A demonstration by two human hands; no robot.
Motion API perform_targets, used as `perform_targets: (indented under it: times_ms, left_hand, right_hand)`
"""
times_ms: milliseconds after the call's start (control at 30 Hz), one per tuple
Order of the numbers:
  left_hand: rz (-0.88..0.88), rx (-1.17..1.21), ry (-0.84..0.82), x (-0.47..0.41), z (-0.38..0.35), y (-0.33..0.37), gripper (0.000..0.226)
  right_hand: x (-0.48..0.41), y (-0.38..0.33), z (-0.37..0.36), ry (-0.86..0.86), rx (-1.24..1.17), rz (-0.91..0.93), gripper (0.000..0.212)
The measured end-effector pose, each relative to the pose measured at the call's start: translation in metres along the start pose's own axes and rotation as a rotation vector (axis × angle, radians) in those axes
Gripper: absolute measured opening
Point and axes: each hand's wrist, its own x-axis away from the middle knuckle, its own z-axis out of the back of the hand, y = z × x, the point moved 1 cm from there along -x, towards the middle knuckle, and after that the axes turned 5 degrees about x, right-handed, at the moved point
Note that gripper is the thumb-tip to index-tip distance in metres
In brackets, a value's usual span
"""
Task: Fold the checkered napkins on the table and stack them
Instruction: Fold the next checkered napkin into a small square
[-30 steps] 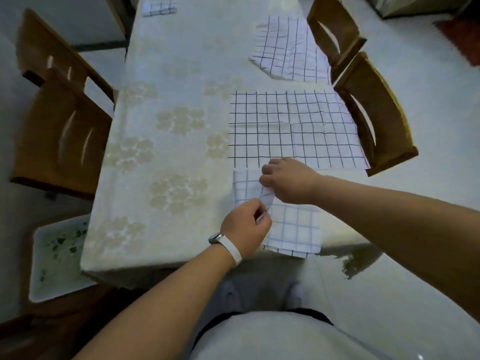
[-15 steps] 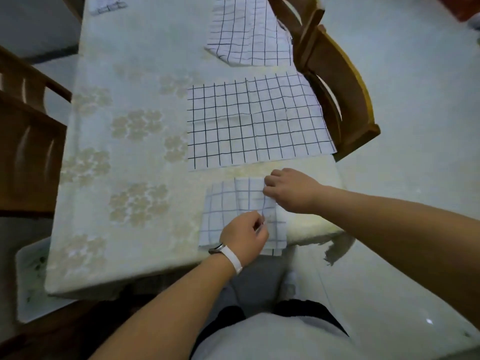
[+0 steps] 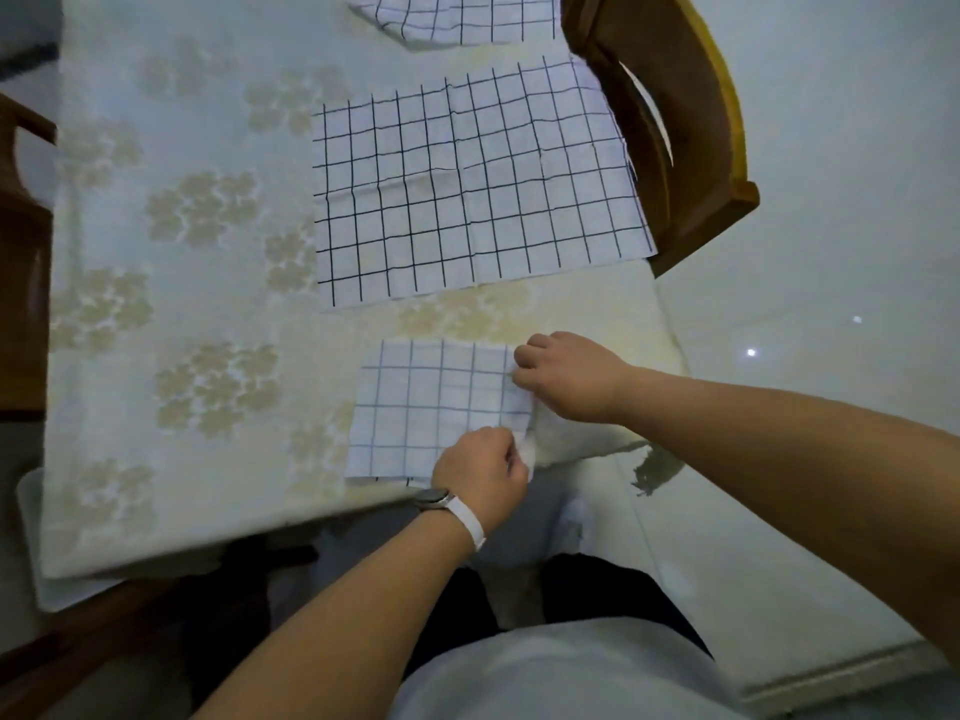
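A small folded white napkin with a faint blue grid [image 3: 431,407] lies at the near edge of the table [image 3: 182,314]. My left hand [image 3: 480,472], with a white wristband, pinches its near right corner. My right hand [image 3: 569,374] pinches its far right corner. Beyond it a larger napkin with a black grid [image 3: 467,184] lies spread flat. A third checkered napkin [image 3: 462,18] shows partly at the top edge.
The table wears a pale cloth with beige flower prints. A wooden chair [image 3: 675,122] stands at the table's right side, another chair [image 3: 21,262] at the left. A white tray [image 3: 31,517] sits low at the left, under the table's edge.
Both hands have drawn the small napkin's right edge leftward, so it lies narrower and fully on the table. The camera has tilted down and closer.
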Motion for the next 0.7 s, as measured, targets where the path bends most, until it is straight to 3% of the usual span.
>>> perform_targets:
  times_ms: [333,467,600,700]
  left_hand:
    - [-0.062,-0.003,-0.036,0.007,0.003,-0.006,0.031]
    - [-0.050,0.007,0.046,0.004,0.037,-0.027,0.023]
    - [-0.063,-0.120,0.093,-0.006,0.073,-0.059,0.025]
    - [-0.137,-0.267,0.034,-0.013,0.088,-0.082,0.031]
  right_hand:
    - [0.007,-0.002,-0.002,-0.100,-0.042,-0.023,0.013]
    - [0.004,-0.007,0.015,-0.089,-0.064,-0.075,0.018]
    - [-0.006,-0.020,0.031,-0.101,-0.080,-0.116,0.023]
    - [-0.014,-0.033,0.035,-0.133,-0.092,-0.147,0.025]
